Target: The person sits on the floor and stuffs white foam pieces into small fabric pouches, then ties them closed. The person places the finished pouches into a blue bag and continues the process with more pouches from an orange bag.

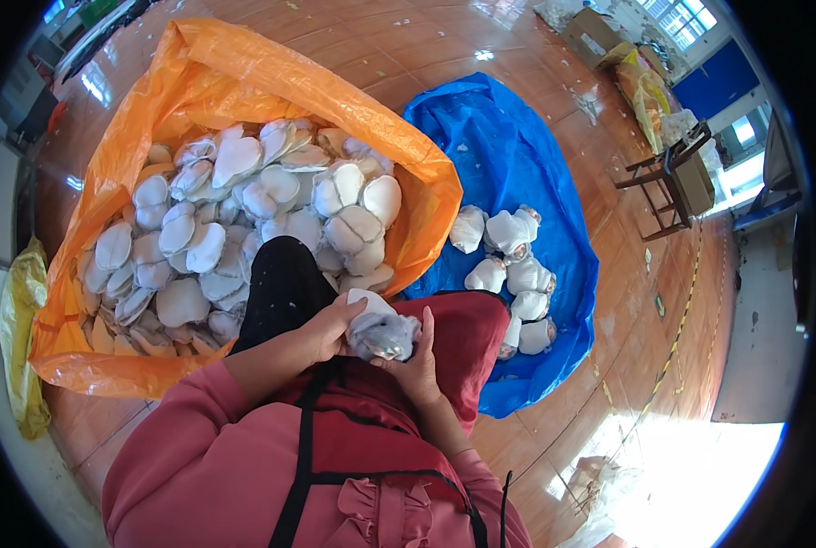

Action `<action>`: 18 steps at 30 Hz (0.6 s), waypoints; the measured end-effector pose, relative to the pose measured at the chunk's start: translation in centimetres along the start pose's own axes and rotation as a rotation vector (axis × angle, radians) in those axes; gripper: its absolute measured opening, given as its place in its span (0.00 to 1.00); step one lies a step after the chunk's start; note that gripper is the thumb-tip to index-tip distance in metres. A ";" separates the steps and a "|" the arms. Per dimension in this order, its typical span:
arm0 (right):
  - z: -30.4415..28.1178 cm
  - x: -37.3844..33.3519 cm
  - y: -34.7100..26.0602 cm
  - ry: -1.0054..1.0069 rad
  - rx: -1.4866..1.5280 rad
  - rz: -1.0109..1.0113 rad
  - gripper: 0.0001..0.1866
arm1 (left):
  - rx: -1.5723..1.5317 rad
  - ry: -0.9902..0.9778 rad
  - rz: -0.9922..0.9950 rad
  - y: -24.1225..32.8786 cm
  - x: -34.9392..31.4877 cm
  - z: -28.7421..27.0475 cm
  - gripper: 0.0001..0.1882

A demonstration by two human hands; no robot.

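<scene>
Both hands (330, 327) (417, 370) around white-grey piece (385, 336), reddish tiled floor (631, 301), chair (674, 194)

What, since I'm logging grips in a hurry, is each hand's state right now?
Left hand: closed on the left side of the grey-and-white piece.
Right hand: holding the same piece from its right side.

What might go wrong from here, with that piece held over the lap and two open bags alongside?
The white-and-grey piece is held between left hand and right hand above the lap, so a loosened grip might drop it.
The black-clad knee appears close to the heaped white pieces in the orange bag; shifting might disturb them.
Rounded bundles in the blue bag could similarly be nudged by the red-covered knee.
</scene>
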State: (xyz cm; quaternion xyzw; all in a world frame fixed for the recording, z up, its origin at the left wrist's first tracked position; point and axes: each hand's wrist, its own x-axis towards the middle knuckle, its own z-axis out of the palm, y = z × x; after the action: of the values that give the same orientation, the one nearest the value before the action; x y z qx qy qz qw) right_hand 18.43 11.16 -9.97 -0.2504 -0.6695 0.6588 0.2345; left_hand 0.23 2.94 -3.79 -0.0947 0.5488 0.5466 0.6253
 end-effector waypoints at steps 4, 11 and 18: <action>0.5 0.9 -1.3 -0.037 -0.048 -0.051 0.48 | 0.211 -0.031 0.013 0.7 -0.7 0.3 0.23; -0.3 1.8 -2.3 0.068 0.250 0.221 0.36 | 0.751 -0.019 0.162 0.3 0.8 -2.7 0.23; -0.5 1.8 -2.1 0.073 0.627 0.413 0.34 | 1.278 -0.022 1.541 2.1 -1.8 -1.3 0.23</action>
State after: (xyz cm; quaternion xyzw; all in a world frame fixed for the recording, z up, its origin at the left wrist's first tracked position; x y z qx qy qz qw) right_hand 17.32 12.66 -7.84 -0.3197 -0.3620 0.8557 0.1858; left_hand -1.81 1.75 -1.85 0.6458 0.6455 0.4059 0.0391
